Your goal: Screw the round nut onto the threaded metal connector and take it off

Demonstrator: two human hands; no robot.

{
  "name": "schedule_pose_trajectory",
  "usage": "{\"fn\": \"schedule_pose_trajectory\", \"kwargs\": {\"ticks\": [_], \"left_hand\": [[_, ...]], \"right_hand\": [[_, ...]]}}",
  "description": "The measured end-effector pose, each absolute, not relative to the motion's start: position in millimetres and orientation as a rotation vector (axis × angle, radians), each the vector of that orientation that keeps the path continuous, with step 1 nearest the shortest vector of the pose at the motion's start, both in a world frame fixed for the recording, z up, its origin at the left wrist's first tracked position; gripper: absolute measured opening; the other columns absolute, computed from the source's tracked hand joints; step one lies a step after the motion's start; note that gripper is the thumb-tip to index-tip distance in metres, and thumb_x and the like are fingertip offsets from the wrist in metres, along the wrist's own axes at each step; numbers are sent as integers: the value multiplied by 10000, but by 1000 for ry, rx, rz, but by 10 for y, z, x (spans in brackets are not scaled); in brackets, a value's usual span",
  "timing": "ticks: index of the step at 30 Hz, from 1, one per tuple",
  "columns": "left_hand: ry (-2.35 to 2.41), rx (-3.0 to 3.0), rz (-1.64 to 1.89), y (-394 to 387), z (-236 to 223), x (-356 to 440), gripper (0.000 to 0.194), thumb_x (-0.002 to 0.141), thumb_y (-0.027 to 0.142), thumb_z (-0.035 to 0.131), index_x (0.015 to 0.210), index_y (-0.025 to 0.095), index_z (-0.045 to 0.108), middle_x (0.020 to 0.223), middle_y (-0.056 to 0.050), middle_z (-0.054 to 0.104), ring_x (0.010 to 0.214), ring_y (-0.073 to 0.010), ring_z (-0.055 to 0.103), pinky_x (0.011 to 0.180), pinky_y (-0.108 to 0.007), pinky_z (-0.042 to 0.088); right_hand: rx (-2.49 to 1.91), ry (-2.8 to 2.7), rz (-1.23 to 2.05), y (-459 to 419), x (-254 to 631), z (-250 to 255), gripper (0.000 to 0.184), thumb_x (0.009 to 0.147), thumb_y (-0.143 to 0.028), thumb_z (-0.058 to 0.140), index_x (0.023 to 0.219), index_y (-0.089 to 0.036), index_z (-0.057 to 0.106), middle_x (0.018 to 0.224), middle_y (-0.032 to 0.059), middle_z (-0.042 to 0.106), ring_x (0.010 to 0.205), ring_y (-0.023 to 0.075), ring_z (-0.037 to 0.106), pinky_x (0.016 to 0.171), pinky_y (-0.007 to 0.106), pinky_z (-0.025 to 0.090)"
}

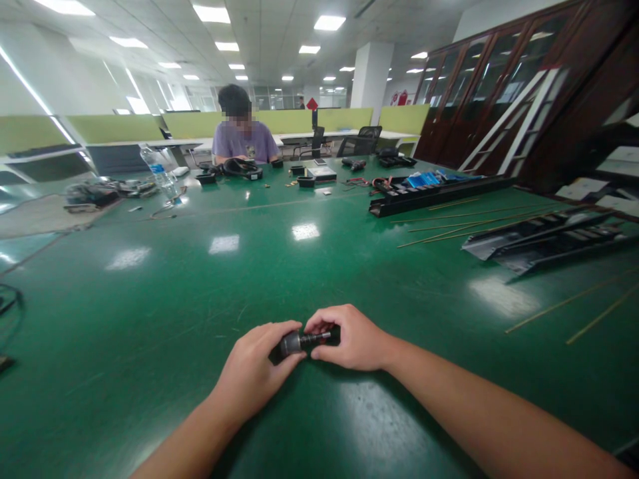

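A person's left hand (257,356) cups a dark cylindrical tool (291,343) low over a green tabletop (210,293), close to the near side and around the middle of the view. The tool's long axis runs from left to right, nearly level and rising slightly toward the right; its thick, dark body sits in the left hand, and its narrow silver tip (325,335) points right, into the curve of the right hand (352,338). The left thumb and forefinger are bent around the body from opposite sides, nearly closed upon it. The right fingers curl in a loose C about the tip, with a gap between thumb and forefinger; a dark patch shows within that curve, and whether the right hand grips it, or whether it belongs to the tool, cannot be told. Whether the tool touches the tabletop is also unclear.

Across the table, a co-worker in a purple shirt (253,141) sits with head lowered. A clear bottle with a blue label (158,168) stands at far left. To the right lie thin yellowish rods (452,233) and dark metal channels (524,256), with a white stepladder (532,120) leaning by dark wooden cabinets (462,80).
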State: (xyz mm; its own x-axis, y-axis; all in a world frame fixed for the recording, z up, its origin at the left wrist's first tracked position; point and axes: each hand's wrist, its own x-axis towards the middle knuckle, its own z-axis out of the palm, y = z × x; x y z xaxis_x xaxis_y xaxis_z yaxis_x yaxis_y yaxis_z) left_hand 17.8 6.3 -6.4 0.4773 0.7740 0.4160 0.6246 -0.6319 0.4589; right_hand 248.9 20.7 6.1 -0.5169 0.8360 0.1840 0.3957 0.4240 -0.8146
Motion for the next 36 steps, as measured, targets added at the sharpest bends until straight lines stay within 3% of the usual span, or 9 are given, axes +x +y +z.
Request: {"fn": "schedule_pose_trajectory", "kwargs": {"ticks": [25,36], "left_hand": [[1129,2450,899,35,-23,198,356,857,254,705,1196,256,596,1038,-20,700,919,-162,673,838,-278,533],[1158,2497,914,16,-31,204,357,853,266,701,1193,239,594,1056,-52,702,935,-195,675,841,-318,549]], "right_hand": [[-964,-2089,894,182,2459,65,229,731,-180,746,959,-162,740,858,30,732,763,154,662,724,247,484],[-971,-2109,843,171,2448,96,145,744,-205,743,886,-172,752,785,21,716,680,139,627,668,239,466]]}}
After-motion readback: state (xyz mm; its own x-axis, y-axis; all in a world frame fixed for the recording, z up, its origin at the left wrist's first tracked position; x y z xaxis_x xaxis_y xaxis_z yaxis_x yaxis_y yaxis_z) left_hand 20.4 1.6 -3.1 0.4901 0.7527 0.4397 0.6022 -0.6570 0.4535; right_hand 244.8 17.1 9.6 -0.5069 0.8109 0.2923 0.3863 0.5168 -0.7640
